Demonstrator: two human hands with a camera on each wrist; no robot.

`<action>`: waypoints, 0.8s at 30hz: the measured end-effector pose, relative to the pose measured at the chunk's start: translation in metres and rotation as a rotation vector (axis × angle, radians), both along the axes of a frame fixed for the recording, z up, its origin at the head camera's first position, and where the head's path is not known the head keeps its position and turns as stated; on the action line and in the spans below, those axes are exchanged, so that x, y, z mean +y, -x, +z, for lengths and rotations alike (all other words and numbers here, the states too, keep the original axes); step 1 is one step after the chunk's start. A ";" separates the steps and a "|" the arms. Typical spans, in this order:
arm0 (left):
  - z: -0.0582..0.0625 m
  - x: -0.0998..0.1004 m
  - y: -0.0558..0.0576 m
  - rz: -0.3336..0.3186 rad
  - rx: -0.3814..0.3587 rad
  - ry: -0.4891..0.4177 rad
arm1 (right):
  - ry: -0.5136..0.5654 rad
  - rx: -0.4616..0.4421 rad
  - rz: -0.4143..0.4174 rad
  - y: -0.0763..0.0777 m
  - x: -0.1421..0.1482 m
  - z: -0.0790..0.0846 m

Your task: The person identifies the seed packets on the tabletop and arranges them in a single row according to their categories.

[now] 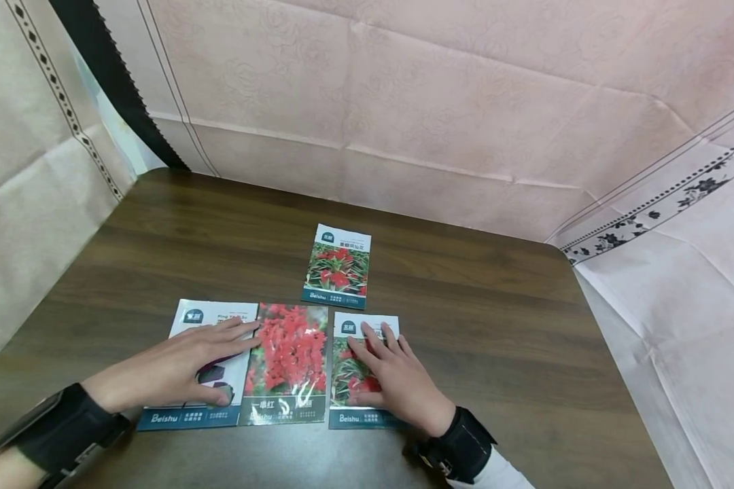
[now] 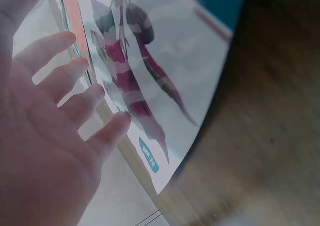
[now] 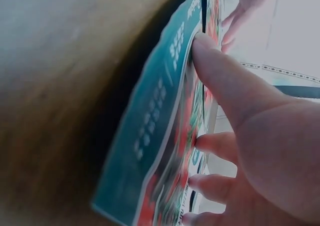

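Observation:
Three seed packets lie side by side near the front of the brown table [image 1: 465, 339]. My left hand [image 1: 204, 363] rests with spread fingers on the leftmost one, a white packet [image 1: 183, 418] with purple pods pictured on it. Its fingertips reach the edge of the middle packet [image 1: 290, 353], which shows red flowers. On the right packet [image 1: 363, 418], red flowers over green leaves, my right hand [image 1: 397, 380] lies with fingers spread, thumb and fingertips touching the surface. In the right wrist view the thumb [image 3: 225, 76] presses near that packet's teal lower band [image 3: 150, 111].
A fourth packet [image 1: 338, 265], with red flowers and a teal band, lies alone behind the row. Pale patterned cloth [image 1: 404, 102] hangs behind the table, with more cloth at the left [image 1: 30, 170] and right [image 1: 679, 292]. A black strip [image 1: 122, 81] runs down at the back left.

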State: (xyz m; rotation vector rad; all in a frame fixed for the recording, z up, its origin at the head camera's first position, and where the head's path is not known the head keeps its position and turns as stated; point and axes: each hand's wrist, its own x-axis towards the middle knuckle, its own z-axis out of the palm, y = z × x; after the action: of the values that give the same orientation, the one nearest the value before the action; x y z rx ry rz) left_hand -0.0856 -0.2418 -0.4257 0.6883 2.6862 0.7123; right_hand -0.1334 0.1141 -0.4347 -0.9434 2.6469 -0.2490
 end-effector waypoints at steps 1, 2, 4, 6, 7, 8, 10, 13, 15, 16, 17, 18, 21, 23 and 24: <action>0.000 0.000 0.000 -0.004 0.002 -0.001 | 0.001 -0.005 0.003 0.000 -0.002 0.000; 0.000 0.000 0.000 -0.007 0.000 -0.002 | 0.004 -0.011 0.005 0.001 -0.003 0.000; 0.000 0.000 0.001 -0.013 -0.006 -0.005 | 0.004 -0.020 0.011 0.002 -0.006 0.000; 0.000 0.000 0.001 -0.015 -0.011 -0.006 | 0.004 -0.028 0.016 0.003 -0.008 0.001; 0.000 0.000 0.001 -0.014 -0.015 -0.006 | 0.001 -0.029 0.018 0.004 -0.009 0.001; 0.000 -0.001 0.001 -0.016 -0.016 -0.007 | -0.002 -0.030 0.019 0.004 -0.010 0.001; 0.000 -0.001 0.002 -0.021 -0.012 -0.009 | -0.008 -0.030 0.021 0.004 -0.011 0.001; 0.000 -0.002 0.002 -0.021 -0.021 -0.013 | -0.017 -0.030 0.020 0.004 -0.014 0.002; -0.001 -0.002 0.002 -0.012 -0.040 -0.009 | -0.021 -0.027 0.021 0.004 -0.015 0.002; -0.001 -0.002 0.003 -0.008 -0.049 -0.006 | -0.024 -0.029 0.020 0.003 -0.016 0.002; -0.002 -0.002 0.003 -0.003 -0.060 -0.002 | -0.025 -0.031 0.018 0.003 -0.017 0.002; -0.002 -0.002 0.003 0.002 -0.069 0.002 | -0.029 -0.031 0.017 0.002 -0.018 0.002; -0.002 -0.003 0.002 0.010 -0.086 0.010 | -0.045 -0.019 0.014 -0.001 -0.020 0.001; -0.003 -0.004 0.002 0.010 -0.089 0.008 | -0.062 -0.012 0.011 -0.003 -0.023 0.000; -0.003 -0.005 0.002 0.011 -0.090 0.006 | -0.071 -0.006 0.012 -0.004 -0.024 0.000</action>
State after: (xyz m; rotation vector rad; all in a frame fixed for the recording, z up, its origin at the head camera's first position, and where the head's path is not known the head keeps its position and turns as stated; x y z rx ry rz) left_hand -0.0874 -0.2470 -0.4284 0.6250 2.6115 0.7208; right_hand -0.1294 0.0903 -0.4350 -0.9335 2.6251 -0.1541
